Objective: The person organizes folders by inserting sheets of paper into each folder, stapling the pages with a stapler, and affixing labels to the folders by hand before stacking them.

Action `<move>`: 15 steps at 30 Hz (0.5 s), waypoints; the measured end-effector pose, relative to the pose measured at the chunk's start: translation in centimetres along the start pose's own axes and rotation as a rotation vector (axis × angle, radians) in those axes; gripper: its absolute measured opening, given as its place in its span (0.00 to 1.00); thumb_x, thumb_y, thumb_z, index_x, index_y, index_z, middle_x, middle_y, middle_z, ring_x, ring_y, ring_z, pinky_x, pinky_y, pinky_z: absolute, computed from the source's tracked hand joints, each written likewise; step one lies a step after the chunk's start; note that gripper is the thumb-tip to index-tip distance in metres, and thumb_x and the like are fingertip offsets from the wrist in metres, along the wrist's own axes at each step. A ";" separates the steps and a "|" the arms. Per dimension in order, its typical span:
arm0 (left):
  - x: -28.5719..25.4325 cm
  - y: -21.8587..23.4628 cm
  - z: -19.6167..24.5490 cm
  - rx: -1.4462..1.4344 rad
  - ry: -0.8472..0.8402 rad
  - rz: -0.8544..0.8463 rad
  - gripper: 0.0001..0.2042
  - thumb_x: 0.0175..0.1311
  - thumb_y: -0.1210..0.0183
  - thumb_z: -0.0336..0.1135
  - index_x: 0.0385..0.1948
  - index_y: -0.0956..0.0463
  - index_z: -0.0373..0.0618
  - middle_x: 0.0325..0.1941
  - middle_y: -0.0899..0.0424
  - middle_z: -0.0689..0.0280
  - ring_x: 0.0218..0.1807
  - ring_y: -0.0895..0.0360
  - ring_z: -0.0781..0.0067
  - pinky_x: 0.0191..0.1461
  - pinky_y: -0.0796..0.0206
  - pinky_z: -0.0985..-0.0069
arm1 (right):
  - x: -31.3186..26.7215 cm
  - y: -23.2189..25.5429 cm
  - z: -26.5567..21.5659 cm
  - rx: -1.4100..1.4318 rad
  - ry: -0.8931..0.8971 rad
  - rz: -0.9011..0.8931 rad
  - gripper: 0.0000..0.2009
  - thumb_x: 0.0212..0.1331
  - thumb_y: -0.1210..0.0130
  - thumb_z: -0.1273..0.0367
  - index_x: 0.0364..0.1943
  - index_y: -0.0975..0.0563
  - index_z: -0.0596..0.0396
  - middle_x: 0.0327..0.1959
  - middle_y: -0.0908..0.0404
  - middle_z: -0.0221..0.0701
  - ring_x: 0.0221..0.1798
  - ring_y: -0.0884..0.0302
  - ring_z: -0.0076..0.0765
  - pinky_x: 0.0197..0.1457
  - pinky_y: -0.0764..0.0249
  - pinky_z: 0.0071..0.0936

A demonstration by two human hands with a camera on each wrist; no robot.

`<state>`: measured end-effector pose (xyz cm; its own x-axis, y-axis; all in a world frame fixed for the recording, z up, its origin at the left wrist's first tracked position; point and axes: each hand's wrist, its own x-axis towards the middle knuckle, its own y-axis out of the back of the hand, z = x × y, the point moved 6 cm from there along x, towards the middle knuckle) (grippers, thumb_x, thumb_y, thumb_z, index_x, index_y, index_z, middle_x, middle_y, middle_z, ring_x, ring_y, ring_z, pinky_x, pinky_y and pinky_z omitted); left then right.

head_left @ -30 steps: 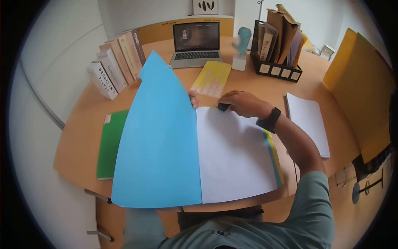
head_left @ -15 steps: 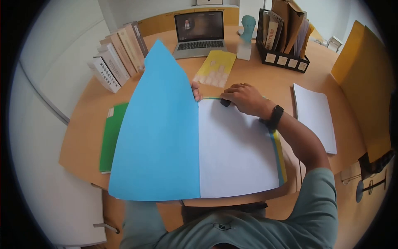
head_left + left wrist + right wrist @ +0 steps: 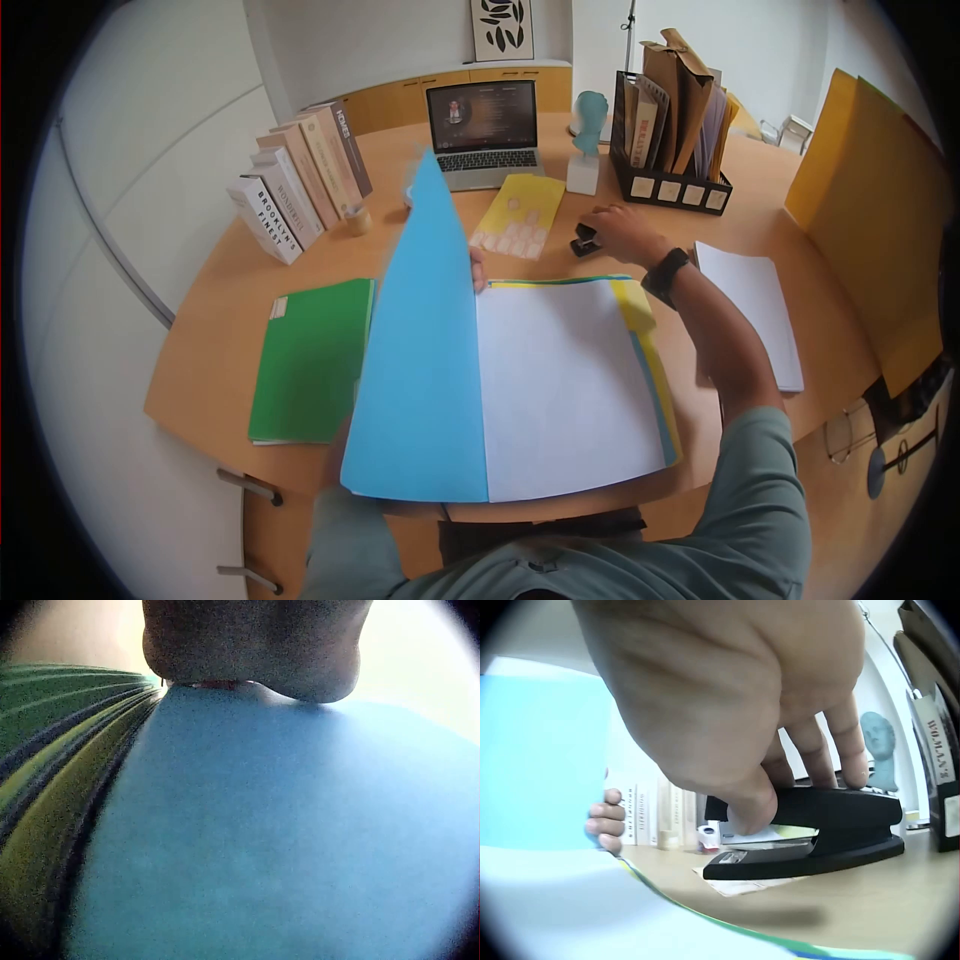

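Observation:
My right hand (image 3: 628, 235) grips a black stapler (image 3: 847, 806) just past the top edge of the stack, thumb on one side and fingers on the other in the right wrist view. The stapler's arm stands apart from its base, and it hangs close over the table. A blue folder lies opened, its cover (image 3: 420, 360) raised on the left. Fingers of my left hand (image 3: 478, 270) curl around the cover's inner edge, near the top of the fold; the rest of that hand is hidden behind it. White paper (image 3: 570, 390) lies on the right side, over yellow and blue sheets.
A green folder (image 3: 312, 360) lies at left, a white paper stack (image 3: 748, 310) at right. Behind are upright books (image 3: 300, 180), a laptop (image 3: 485, 130), a yellow patterned sheet (image 3: 520, 210), a teal bust (image 3: 590, 120) and a black file holder (image 3: 675, 190).
My right hand has lifted the stapler off the paper's top edge and carried it right and away from me. The blue cover has swung up, uncovering more of the green folder.

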<state>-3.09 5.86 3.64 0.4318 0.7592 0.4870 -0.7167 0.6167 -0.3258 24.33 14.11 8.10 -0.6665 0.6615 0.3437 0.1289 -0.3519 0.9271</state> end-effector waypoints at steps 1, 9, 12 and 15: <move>-0.3 -0.6 0.2 0.078 0.004 0.087 0.21 0.76 0.53 0.48 0.46 0.24 0.35 0.34 0.21 0.65 0.36 0.27 0.77 0.44 0.33 0.75 | 0.0 -0.4 1.1 0.017 -0.050 -0.033 0.13 0.51 0.40 0.76 0.43 0.18 0.50 0.42 0.16 0.38 0.48 0.18 0.51 0.51 0.23 0.42; -0.2 -1.2 -1.0 0.810 0.130 0.678 0.17 0.72 0.46 0.45 0.36 0.23 0.36 0.27 0.26 0.72 0.30 0.32 0.84 0.33 0.37 0.80 | -0.5 -3.4 8.7 0.215 -0.263 -0.020 0.09 0.51 0.45 0.76 0.36 0.17 0.56 0.37 0.14 0.44 0.45 0.18 0.56 0.48 0.22 0.44; -0.6 -0.8 -1.2 0.941 0.197 0.665 0.12 0.67 0.43 0.40 0.38 0.22 0.39 0.28 0.25 0.72 0.30 0.30 0.84 0.35 0.34 0.80 | 0.5 1.1 9.9 0.408 -0.254 0.125 0.07 0.54 0.46 0.75 0.34 0.19 0.60 0.31 0.15 0.41 0.36 0.14 0.47 0.41 0.20 0.37; -0.8 0.3 -1.3 1.207 0.334 0.639 0.16 0.61 0.39 0.45 0.37 0.20 0.39 0.33 0.16 0.62 0.35 0.20 0.70 0.42 0.28 0.73 | 1.0 5.3 9.0 0.821 -0.369 0.000 0.06 0.57 0.45 0.73 0.32 0.21 0.62 0.23 0.19 0.34 0.26 0.18 0.32 0.31 0.22 0.29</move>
<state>-2.95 5.68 2.14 -0.1567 0.9548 0.2524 -0.7848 -0.2755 0.5551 30.95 18.81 14.67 -0.4065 0.8821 0.2381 0.7070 0.1386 0.6935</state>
